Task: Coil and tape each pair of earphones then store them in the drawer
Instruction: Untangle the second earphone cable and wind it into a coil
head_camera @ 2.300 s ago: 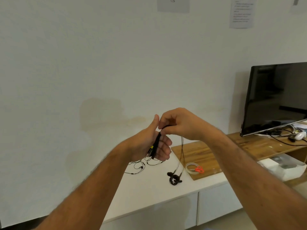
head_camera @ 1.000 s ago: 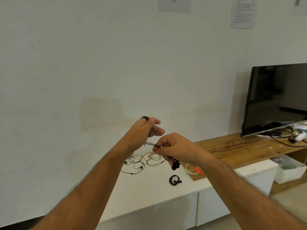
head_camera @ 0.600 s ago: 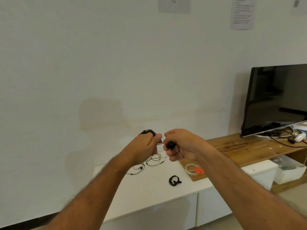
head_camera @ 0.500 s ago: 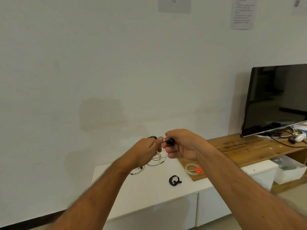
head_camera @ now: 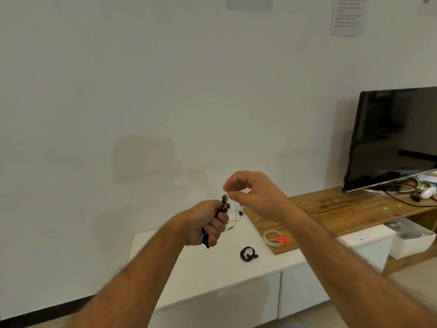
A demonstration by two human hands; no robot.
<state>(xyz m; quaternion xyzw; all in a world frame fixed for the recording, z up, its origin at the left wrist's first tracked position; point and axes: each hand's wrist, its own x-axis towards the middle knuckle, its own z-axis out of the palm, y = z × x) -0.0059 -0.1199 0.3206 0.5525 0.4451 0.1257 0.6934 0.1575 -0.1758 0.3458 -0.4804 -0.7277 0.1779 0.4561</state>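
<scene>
Left grip (head_camera: pixel 208 227) around coiled earphones (head_camera: pixel 218 213)

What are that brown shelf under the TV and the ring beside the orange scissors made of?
The shelf looks like wood or wood-look laminate: brown grain streaks, low sheen. The ring seems to be clear plastic tape: translucent and glossy, the grain showing through.

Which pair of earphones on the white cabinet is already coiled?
The small black coiled earphones nearest the front edge, left of the clear tape roll. The other black earphones behind lie loose, cable spread out.
</scene>
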